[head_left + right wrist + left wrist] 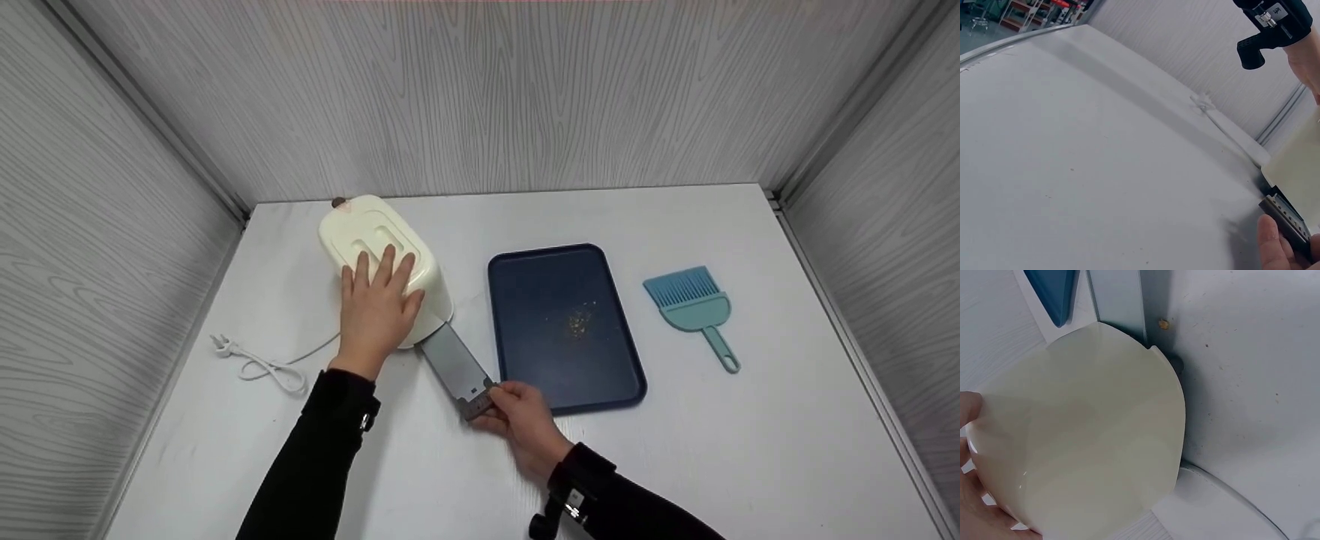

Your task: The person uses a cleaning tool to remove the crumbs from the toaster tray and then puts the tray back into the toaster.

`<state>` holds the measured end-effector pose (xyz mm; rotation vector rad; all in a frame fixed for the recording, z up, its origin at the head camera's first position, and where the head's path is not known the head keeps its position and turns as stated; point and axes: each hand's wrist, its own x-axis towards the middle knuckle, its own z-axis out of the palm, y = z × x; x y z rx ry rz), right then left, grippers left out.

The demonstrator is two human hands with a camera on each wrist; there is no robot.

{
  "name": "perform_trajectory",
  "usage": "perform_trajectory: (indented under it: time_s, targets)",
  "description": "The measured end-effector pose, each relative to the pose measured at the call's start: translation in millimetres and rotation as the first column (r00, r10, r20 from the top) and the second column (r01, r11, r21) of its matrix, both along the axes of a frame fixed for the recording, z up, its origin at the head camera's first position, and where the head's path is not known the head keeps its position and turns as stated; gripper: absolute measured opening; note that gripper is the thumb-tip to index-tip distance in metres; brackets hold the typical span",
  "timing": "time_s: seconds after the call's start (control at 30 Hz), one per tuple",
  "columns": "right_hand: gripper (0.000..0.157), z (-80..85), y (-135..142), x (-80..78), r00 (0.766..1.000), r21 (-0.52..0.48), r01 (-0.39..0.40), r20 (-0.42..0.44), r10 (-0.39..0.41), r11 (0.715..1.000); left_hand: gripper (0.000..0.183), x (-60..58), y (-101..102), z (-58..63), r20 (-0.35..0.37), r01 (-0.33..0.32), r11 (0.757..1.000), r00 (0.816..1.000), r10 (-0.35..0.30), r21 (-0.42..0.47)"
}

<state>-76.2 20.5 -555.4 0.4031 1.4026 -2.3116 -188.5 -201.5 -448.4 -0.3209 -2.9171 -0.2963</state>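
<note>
A cream toaster [358,219] stands at the left of the table, seen from above in the head view. My left hand [377,311] rests on its top with the fingers spread and straight. From the toaster's near end a grey metal crumb tray [452,361] sticks out. My right hand [529,424] pinches the dark end of that tray between thumb and fingers. In the left wrist view the toaster's cream shell [1089,422] fills the middle, and the tray [1117,298] runs out from under its edge. The tray's inner end is hidden inside the toaster.
A dark blue flat tray [532,292] with golden crumbs [579,322] lies right of the toaster. Further right lies a teal hand brush [696,309]. A white power cord [281,371] with its plug is at the left. A larger crumb [1163,324] lies beside the metal tray.
</note>
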Motion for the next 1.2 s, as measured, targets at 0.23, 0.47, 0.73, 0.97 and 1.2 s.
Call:
perform_trajectory:
  time_s: [0.23,0.47,0.73,0.97,1.2]
  targets:
    - [0.031,3.2,-4.2,-3.7,1.0,0.03,-0.02,-0.023,0.021,0.999,0.057,0.7,1.2,-0.4,-0.045,0.008,1.0,0.999,-0.008,0.008]
    - [0.027,2.9,-8.6,-3.7,1.0,0.025,0.002,0.007,-0.002,1.0,0.056,2.8,2.7,-2.6,-0.072,0.013,1.0,0.997,-0.012,0.024]
    - [0.025,1.3,-13.1,-1.1,1.0,0.055,-0.007,0.023,0.005,0.998,0.057,7.4,0.6,-6.2,-0.09,0.008,1.0,0.996,-0.006,0.025]
    - [0.024,0.5,-13.7,1.7,0.999,0.079,-0.024,0.031,0.022,0.997,0.057,10.1,0.8,-8.9,-0.079,0.009,1.0,0.997,-0.007,0.018]
    - [0.028,3.7,-7.6,-7.5,1.0,0.072,0.001,-0.009,-0.001,0.997,0.056,-0.7,8.6,-3.2,-0.096,0.019,1.0,0.995,-0.018,0.017]
